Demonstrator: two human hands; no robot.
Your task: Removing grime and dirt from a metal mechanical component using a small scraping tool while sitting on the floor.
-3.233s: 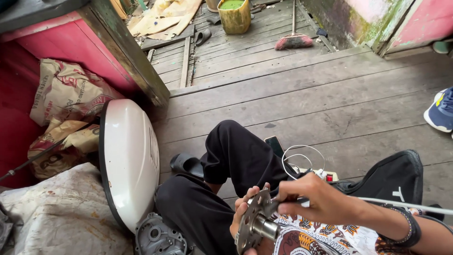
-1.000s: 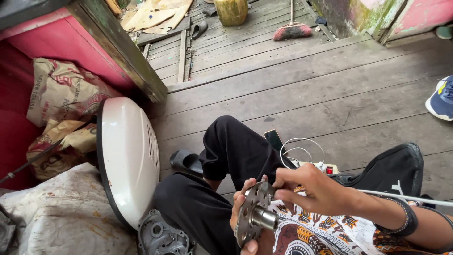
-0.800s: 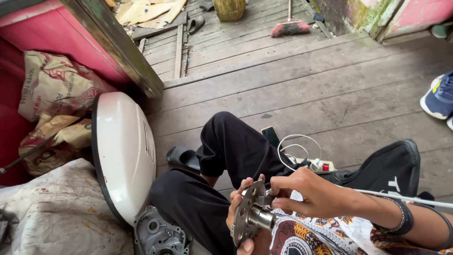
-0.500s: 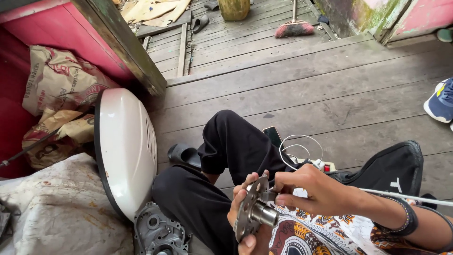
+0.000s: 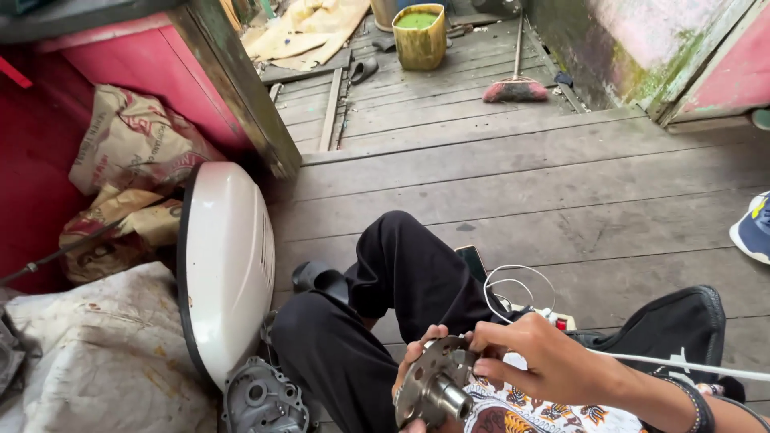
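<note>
I sit on a wooden plank floor with my legs in black trousers folded in front of me. A round metal part (image 5: 429,385) with holes in its flange and a short shaft stands in my lap. My left hand (image 5: 413,361) grips it from behind, mostly hidden, with fingertips showing over the rim. My right hand (image 5: 537,361) pinches the top edge of the flange; a bracelet is on that wrist. A white cable (image 5: 674,362) runs across my right forearm.
A white curved motor cover (image 5: 228,265) leans at my left, with a grey metal casing (image 5: 265,397) below it. Sacks (image 5: 128,160) lie by a red wall. A dark phone (image 5: 473,261), coiled white wire (image 5: 517,289), a broom (image 5: 513,84), a yellow bucket (image 5: 421,36) and someone's blue shoe (image 5: 754,228) are around.
The view has shifted slightly. Both hands keep their hold on the metal part, with only small finger movements on its rim.
</note>
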